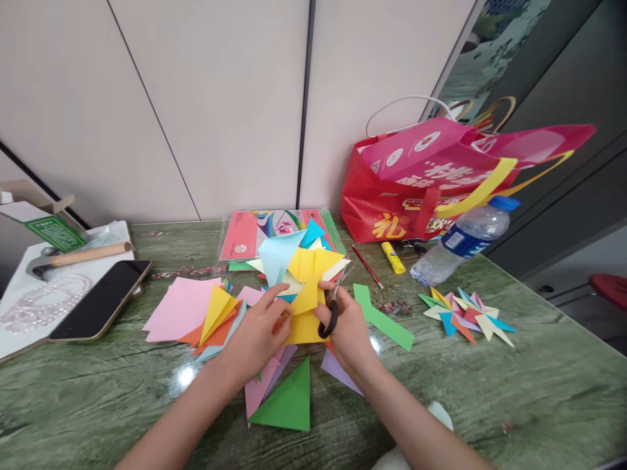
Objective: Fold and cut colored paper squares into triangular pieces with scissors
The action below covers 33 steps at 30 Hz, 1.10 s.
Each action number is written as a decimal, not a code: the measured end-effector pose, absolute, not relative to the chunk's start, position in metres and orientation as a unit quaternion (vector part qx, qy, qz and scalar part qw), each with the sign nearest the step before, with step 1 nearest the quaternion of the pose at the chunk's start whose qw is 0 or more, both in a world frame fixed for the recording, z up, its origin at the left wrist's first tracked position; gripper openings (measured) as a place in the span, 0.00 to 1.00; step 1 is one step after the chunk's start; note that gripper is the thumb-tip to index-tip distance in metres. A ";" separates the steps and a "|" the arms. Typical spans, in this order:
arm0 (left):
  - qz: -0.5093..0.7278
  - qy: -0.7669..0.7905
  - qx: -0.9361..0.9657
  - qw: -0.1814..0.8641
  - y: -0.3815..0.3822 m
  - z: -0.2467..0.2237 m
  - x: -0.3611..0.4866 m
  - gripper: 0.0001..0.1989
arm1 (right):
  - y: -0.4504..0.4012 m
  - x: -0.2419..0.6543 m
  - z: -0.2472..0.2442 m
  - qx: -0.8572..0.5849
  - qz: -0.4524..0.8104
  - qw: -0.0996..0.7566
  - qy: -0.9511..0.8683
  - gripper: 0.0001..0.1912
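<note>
My right hand (349,326) is closed around a pair of scissors (329,320) with black handles, blades pointing up and away. Its thumb and fingertips also hold the edge of a folded yellow paper piece (306,298). To the left of that piece is my left hand (267,326), its fingers bent and apart, with nothing visibly gripped. Beneath both hands lies a heap of coloured paper, including a light blue sheet (278,256) and more yellow paper (315,262). A green folded triangle (287,399) lies nearer to me.
A phone (100,300), a hammer (81,256) and pink sheets (181,308) are on the left. On the right are green strips (385,320), a glue stick (392,258), a pencil (367,266), a water bottle (460,241), folded paper stars (467,314) and a red bag (392,196).
</note>
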<state>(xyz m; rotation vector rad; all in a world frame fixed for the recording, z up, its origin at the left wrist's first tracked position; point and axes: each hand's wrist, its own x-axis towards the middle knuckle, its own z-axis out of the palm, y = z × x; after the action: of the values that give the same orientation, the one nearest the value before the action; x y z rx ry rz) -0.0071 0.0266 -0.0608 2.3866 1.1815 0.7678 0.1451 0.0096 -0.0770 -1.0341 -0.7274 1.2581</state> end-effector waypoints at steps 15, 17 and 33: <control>0.360 0.533 0.544 0.538 0.031 -0.040 -0.011 0.08 | 0.004 0.143 -0.069 -0.414 0.592 0.592 -0.359 0.22; 0.381 0.526 0.535 0.540 0.030 -0.041 -0.010 0.08 | 0.005 0.143 -0.070 -0.424 0.590 0.596 -0.341 0.22; 0.351 0.465 0.650 0.487 0.029 -0.044 -0.009 0.08 | 0.007 0.146 -0.071 -0.444 0.569 0.591 -0.361 0.25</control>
<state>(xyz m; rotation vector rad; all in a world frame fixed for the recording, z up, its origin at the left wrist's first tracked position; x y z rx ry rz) -0.0092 0.0290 -0.0445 1.5806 1.1315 0.8545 0.1459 0.0067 -0.0713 -1.0324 -0.8397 1.3252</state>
